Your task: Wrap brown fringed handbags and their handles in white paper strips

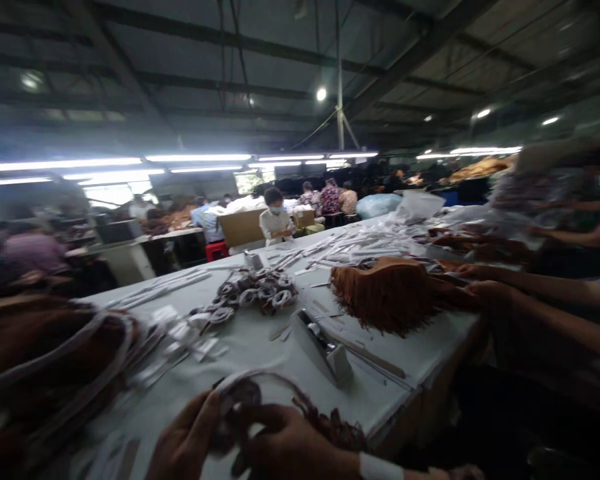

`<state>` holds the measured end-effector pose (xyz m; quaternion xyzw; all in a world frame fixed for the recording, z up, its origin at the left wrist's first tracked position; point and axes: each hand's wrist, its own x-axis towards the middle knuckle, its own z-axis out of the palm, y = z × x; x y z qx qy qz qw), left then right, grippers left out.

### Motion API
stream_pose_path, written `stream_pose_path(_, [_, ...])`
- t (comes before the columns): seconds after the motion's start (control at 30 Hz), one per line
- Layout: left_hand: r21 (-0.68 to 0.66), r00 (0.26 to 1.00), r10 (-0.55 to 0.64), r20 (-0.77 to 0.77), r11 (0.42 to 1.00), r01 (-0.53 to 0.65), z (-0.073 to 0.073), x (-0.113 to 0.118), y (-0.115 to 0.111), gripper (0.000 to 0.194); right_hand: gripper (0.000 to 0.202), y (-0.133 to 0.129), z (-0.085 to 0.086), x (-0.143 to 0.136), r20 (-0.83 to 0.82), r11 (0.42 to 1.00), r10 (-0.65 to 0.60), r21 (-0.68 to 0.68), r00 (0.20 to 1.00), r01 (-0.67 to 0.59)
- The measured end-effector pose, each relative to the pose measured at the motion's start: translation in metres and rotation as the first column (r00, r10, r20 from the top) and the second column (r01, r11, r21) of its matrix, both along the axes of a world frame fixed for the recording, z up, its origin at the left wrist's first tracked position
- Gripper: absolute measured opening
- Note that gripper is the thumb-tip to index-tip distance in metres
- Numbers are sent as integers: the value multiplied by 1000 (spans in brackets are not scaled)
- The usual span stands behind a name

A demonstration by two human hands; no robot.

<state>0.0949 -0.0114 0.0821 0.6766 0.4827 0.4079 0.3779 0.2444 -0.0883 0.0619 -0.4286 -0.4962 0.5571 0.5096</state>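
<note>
At the bottom of the head view, my left hand (pixel 187 437) grips the left side of a curved, white-edged brown strip (pixel 275 381) between thumb and fingers. My right hand (pixel 285 440) is closed just right of it, pinching the same strip where its loop bends down. The strip's far end trails to the right into a crumpled brown bunch (pixel 337 430). Beyond my hands stands a grey tape dispenser (pixel 323 347) on the white table (pixel 250 340). Small rolled white-and-brown loops (pixel 257 290) lie in a heap behind it.
Brown fringed material (pixel 385 293) lies at the table's right, where another person's hands (pixel 485 287) touch it. Large brown bundles with white edging (pixel 55 353) fill the left. White strips (pixel 365 240) cover the far side. Several people sit in the background.
</note>
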Motion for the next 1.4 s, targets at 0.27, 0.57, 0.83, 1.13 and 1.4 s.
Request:
stream_pose_path(0.27, [-177, 948, -156, 277, 962, 210, -5, -1, -9, 48, 60, 11, -17, -13, -62, 977, -154, -157, 986, 143])
stream_pose_path(0.57, [-107, 951, -161, 264, 975, 195, -12, -9, -4, 43, 44, -7, -21, 5, -229, 988, 40, 153, 973, -4])
stream_pose_path(0.83, [64, 973, -212, 91, 976, 206, -6, -8, -10, 36, 22, 22, 29, 33, 449, 835, 22, 483, 893, -263])
stream_pose_path(1.13, [216, 957, -274, -99, 933, 289, -1, -5, -20, 35, 22, 46, 34, 20, 550, 894, -196, 440, 812, -82])
stream_pose_path(1.4, [110, 905, -376, -196, 909, 402, 1, -8, -21, 33, 20, 41, 20, 20, 487, 885, -278, 465, 828, 24])
